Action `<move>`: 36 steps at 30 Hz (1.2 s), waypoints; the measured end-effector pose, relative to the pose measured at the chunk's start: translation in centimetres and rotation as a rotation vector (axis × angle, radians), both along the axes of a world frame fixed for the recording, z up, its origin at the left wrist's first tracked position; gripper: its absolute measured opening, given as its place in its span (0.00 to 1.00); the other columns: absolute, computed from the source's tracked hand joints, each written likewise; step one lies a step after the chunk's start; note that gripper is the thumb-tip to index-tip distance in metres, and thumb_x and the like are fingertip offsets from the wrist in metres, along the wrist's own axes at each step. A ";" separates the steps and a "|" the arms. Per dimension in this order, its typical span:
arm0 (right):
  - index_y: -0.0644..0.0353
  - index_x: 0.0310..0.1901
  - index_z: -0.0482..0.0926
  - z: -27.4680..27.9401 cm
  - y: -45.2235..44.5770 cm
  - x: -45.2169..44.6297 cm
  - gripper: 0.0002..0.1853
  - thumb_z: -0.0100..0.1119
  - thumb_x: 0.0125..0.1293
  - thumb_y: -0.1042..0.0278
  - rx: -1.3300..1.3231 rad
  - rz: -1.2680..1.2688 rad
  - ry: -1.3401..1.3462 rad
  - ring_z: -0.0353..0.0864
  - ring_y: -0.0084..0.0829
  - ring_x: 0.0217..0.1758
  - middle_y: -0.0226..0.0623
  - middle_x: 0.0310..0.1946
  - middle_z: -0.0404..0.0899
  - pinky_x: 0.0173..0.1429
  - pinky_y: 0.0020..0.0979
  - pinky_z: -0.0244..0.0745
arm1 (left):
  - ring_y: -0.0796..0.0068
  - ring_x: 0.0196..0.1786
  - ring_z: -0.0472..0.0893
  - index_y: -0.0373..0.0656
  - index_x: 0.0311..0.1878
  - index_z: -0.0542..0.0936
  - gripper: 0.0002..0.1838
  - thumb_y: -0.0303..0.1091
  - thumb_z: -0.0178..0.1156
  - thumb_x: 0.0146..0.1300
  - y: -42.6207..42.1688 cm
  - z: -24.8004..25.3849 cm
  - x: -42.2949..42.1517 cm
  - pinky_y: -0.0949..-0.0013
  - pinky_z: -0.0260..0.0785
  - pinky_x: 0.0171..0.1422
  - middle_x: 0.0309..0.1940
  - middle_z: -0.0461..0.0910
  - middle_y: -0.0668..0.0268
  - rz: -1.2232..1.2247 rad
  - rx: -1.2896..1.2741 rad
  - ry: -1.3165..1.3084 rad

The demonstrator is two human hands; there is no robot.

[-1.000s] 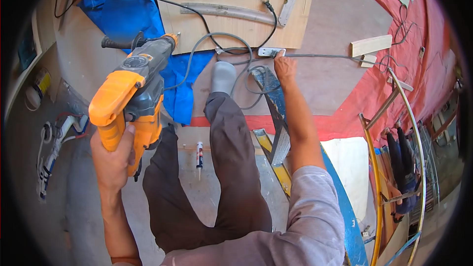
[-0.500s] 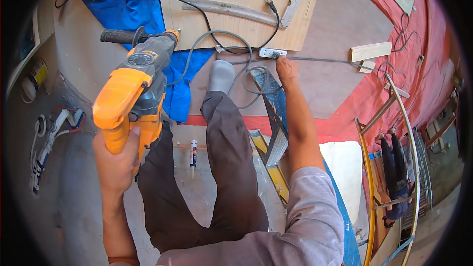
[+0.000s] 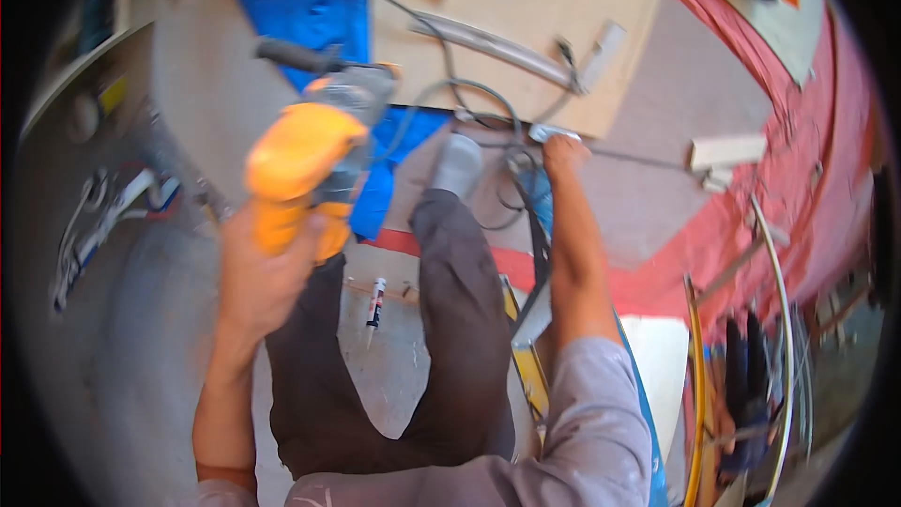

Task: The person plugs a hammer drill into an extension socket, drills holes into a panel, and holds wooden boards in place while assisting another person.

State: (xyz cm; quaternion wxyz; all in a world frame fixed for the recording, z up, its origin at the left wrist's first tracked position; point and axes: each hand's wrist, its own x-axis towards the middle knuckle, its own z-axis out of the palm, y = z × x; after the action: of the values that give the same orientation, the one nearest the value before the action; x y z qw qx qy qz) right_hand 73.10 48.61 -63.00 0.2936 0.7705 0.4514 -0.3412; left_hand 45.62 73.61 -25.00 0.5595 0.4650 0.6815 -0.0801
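My left hand is wrapped round the rear handle of an orange and grey power drill, which is raised over the floor and blurred. The drill's tip points toward the plywood sheet, and its black side handle sticks out to the left. My right hand is closed at a white power strip beside the lower edge of the plywood. My fingers cover part of the strip; the detail under them is blurred. A grey cable runs from there to the right.
A blue tarp lies at the upper left, a red sheet at the right. A sealant tube lies between my legs. Wood blocks, a yellow metal frame and a person's dark-clothed legs are at the right.
The whole view has shifted and tilted, with the drill and both my hands now farther right and lower in the picture. My right hand has stayed at the power strip.
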 end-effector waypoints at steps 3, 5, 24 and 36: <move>0.59 0.34 0.85 11.4 7.9 -4.8 0.19 0.48 0.69 0.55 0.054 0.079 0.263 0.85 0.40 0.38 0.43 0.37 0.85 0.38 0.41 0.76 | 0.76 0.30 0.78 0.36 0.42 0.77 0.11 0.31 0.61 0.59 -0.4 -0.3 -0.6 0.67 0.71 0.36 0.27 0.80 0.63 -0.046 0.041 -0.006; 0.64 0.45 0.82 20.5 12.4 -6.8 0.25 0.48 0.70 0.46 0.033 -0.358 0.833 0.84 0.39 0.41 0.41 0.39 0.84 0.44 0.40 0.75 | 0.63 0.31 0.81 0.36 0.42 0.77 0.14 0.34 0.62 0.55 -1.8 -1.7 -1.6 0.62 0.72 0.38 0.29 0.81 0.55 -0.003 0.120 -0.066; 0.67 0.41 0.78 40.6 10.2 -28.6 0.10 0.58 0.58 0.73 0.356 -0.773 0.983 0.79 0.23 0.33 0.32 0.30 0.80 0.36 0.25 0.72 | 0.49 0.41 0.82 0.30 0.43 0.76 0.19 0.37 0.61 0.54 -16.2 5.3 -13.8 0.56 0.73 0.46 0.33 0.81 0.44 0.174 -0.101 -0.545; 0.68 0.42 0.77 67.5 7.0 -45.4 0.11 0.58 0.56 0.76 0.199 -0.279 0.938 0.79 0.23 0.33 0.33 0.31 0.80 0.39 0.27 0.74 | 0.61 0.51 0.79 0.36 0.48 0.78 0.27 0.43 0.72 0.49 -18.9 12.4 -47.4 0.60 0.72 0.52 0.47 0.79 0.51 -0.220 0.200 0.095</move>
State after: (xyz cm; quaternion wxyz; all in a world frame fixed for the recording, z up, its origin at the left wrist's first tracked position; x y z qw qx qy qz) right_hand 27.74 55.60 4.49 -0.0643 0.6112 0.4577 -0.6424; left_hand -1.76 54.67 -12.56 0.4653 0.5857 0.6569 -0.0946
